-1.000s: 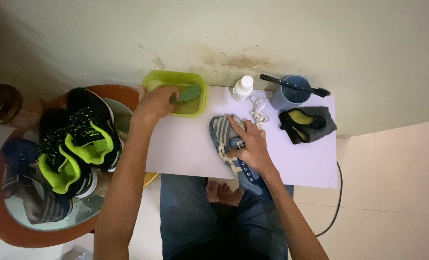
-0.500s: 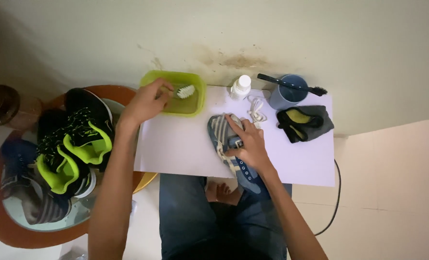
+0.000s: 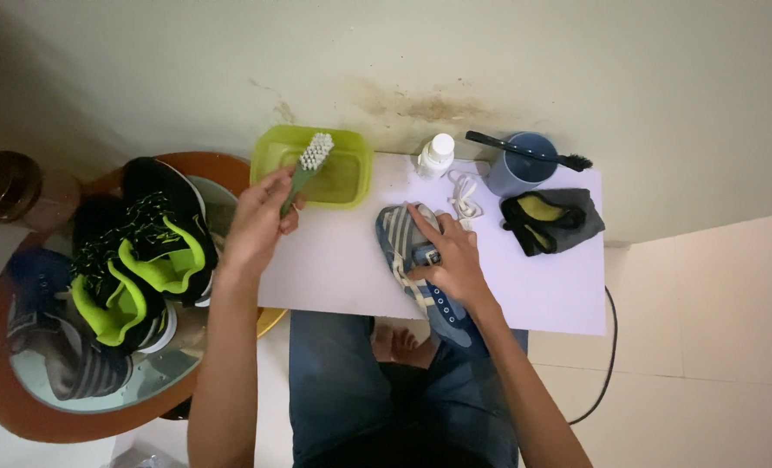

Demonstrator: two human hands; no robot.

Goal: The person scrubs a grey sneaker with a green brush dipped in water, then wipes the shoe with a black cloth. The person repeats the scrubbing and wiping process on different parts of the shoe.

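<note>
Your left hand grips the green brush over the green tub, your right hand presses the blue shoe on the counter; drips could wet the counter, and the overhanging shoe could slip off.

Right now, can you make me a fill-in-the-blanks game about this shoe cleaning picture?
1. The left hand holds a green ____ with white bristles.
2. The right hand rests on a blue striped ____.
3. The tub on the white table is ____ in colour.

Missing words: brush; shoe; green
</note>
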